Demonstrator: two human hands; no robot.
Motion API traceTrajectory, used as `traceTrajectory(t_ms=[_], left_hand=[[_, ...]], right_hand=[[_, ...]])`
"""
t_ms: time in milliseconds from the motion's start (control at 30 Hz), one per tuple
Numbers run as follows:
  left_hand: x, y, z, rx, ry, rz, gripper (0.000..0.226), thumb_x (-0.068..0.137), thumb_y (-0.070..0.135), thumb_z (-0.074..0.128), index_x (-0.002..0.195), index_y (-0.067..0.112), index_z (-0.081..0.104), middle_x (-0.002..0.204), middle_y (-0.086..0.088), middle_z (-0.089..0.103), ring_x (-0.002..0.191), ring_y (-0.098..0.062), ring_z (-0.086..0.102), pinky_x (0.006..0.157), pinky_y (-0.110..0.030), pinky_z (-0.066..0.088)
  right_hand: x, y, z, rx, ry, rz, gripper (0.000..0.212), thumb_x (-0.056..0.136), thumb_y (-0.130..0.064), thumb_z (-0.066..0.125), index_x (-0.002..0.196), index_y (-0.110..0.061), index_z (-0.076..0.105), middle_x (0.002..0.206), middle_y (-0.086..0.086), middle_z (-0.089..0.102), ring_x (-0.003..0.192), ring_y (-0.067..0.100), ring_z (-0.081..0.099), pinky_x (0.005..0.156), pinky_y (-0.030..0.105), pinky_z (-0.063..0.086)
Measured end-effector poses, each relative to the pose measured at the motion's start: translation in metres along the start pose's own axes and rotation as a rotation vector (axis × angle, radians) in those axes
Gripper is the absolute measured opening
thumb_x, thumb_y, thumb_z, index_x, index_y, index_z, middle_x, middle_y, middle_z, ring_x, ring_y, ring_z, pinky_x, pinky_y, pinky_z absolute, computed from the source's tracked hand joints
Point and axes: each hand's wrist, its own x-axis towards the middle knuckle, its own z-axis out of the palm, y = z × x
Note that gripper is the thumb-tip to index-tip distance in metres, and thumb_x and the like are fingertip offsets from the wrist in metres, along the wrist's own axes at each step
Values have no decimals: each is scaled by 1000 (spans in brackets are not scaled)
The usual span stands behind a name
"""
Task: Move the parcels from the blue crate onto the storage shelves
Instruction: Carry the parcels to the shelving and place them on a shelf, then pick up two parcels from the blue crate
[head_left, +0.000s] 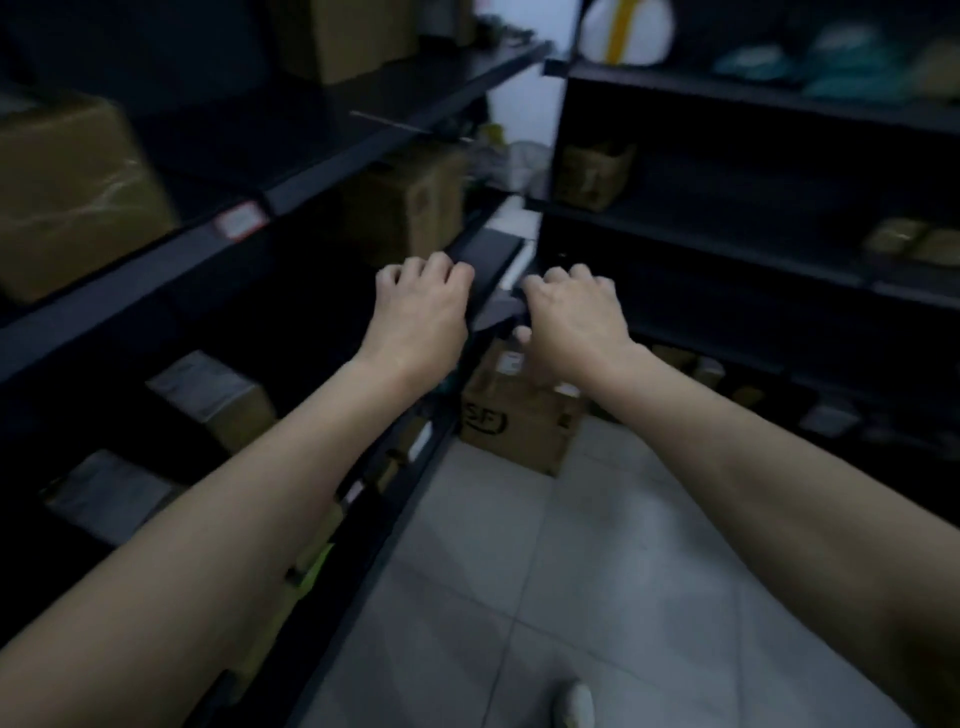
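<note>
Dim, blurred shelves (322, 171); both hands, left (423, 306) and right (574, 317), grip a dark parcel (491, 265), mostly hidden.

Dark metal storage shelves (332, 150) on both sides, loaded with brown cardboard boxes (72, 192) and teal plastic parcels (852, 62). Pale grey tiled floor (597, 571) between, bearing a printed brown cardboard carton (519, 421) at the far end.

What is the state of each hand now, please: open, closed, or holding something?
Left hand: fingers curled, holding one end of the dark flat parcel.
Right hand: fingers curled, holding the other end of it.
</note>
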Motion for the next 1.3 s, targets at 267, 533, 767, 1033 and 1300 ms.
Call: traceTrajectory(t_ms=[267,533,767,1033,1300], left_hand=[[59,214,-41,-43,220,432,41,90,19,53,130,11,45,127,-13,50,116,-33,46,95,-44,33],[70,468,-41,-215,289,776,40,91,19,51,130,11,46,126,-13,52,114,-32,48,95,-42,33],[55,668,-21,-352,191,1031,38,91,21,50,128,12,46,126,-10,52,115,-30,48,94,-41,34],[66,833,18,-436,91,1285,38,90,23,52,127,13,48,124,-9,53,114,-30,49,94,-40,34],[94,984,49,-481,-81,1485,39,91,24,53,128,12,46,127,-11,50,116,-32,46,95,-44,35]], right_hand=[[-116,188,-57,-187,137,443,39,91,-37,57,120,-11,55,121,13,59,116,34,48,93,44,38],[-263,373,-70,-281,74,771,41,93,-35,56,125,-11,51,126,13,55,120,34,46,95,43,37],[-400,512,-68,-324,-66,1127,36,90,-28,60,120,-9,53,124,16,54,117,35,46,93,44,38],[-481,614,-44,-319,-173,1372,38,92,-33,55,122,-9,54,124,17,55,116,37,47,92,46,39],[-540,710,-45,-274,-160,1715,36,92,-32,53,121,-10,55,119,15,57,110,34,50,86,43,42]])
